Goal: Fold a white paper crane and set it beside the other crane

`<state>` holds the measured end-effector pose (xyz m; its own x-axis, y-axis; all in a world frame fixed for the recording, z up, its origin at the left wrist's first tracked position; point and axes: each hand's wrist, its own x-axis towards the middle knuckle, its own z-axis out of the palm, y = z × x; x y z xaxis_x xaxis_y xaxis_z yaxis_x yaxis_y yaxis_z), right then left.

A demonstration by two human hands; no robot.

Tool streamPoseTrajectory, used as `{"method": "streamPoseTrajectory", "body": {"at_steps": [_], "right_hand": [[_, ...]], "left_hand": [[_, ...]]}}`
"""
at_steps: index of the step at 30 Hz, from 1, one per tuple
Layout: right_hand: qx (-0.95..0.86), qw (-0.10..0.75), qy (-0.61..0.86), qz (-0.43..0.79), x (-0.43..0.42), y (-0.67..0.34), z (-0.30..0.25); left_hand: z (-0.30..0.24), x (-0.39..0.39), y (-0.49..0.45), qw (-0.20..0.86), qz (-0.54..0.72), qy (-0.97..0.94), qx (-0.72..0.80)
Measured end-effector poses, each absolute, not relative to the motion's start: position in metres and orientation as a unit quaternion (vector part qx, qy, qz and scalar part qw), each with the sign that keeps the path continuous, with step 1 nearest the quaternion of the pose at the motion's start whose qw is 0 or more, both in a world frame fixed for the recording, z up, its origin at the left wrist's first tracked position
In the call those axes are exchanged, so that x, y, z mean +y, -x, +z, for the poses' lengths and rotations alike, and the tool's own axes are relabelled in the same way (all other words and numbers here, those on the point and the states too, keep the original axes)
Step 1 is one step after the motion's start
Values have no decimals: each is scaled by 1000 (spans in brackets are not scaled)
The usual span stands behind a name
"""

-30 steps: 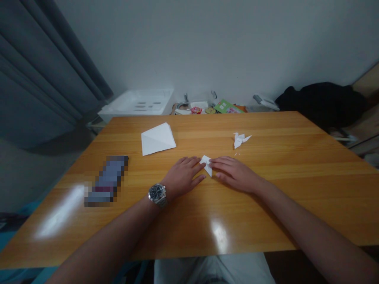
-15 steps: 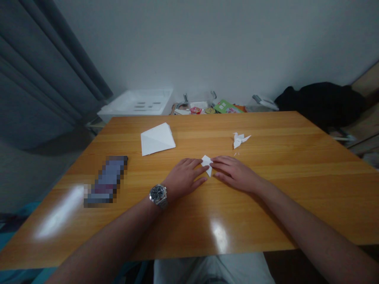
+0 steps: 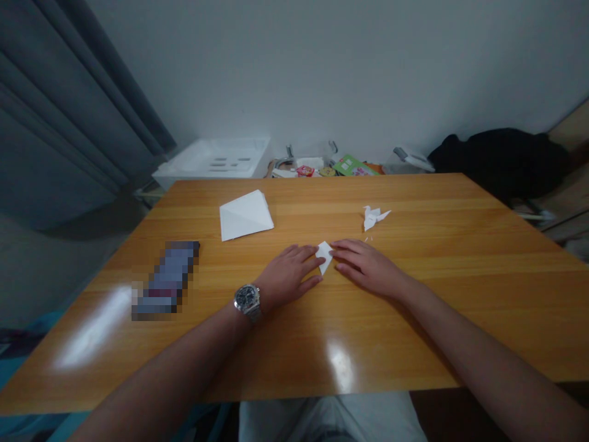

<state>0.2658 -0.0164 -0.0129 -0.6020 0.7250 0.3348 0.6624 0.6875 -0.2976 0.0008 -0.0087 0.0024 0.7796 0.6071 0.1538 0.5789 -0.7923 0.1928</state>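
Observation:
A small piece of folded white paper (image 3: 324,253), roughly kite-shaped, lies on the wooden table (image 3: 294,344) between my hands. My left hand (image 3: 292,273), with a metal watch (image 3: 247,297) on its wrist, rests its outstretched fingertips at the paper's left side. At the right edge of the paper are the fingertips of my right hand (image 3: 363,264), its fingers spread and lying low. A folded paper crane (image 3: 373,217) sits just beyond my right hand, with tiny white paper scraps near it.
A stack of white paper sheets (image 3: 246,215) lies back left. Nearer on the left is a blurred-out phone-like object (image 3: 168,279). Behind the table are a white tray-like unit (image 3: 211,161), a green booklet (image 3: 354,166) and a black cloth item (image 3: 497,159).
My right hand has shifted slightly right and its fingers have drawn back to the paper's right edge. The paper has turned a little, and its outline looks more plainly kite-shaped. My left hand stays.

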Motion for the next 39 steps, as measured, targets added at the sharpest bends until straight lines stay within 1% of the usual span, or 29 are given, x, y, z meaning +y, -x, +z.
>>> {"method": "streamPoseTrajectory", "body": {"at_steps": [15,21,30,35,39], "right_hand": [[-889,233,385,79,-17,-263,-13],[-883,236,393,97,-16,-261,-13],[-877,254,393,110,-16,-255,-15],[-871,258,402,112,-16,-253,-17],[-872,256,404,109,-16,-252,-18]], "left_hand": [[4,-9,-2,63,111,-940,317],[6,-10,-3,70,133,-941,303],[1,-9,-8,119,179,-922,321],[-3,-9,-10,124,189,-912,342],[-1,-8,-10,152,225,-898,347]]}}
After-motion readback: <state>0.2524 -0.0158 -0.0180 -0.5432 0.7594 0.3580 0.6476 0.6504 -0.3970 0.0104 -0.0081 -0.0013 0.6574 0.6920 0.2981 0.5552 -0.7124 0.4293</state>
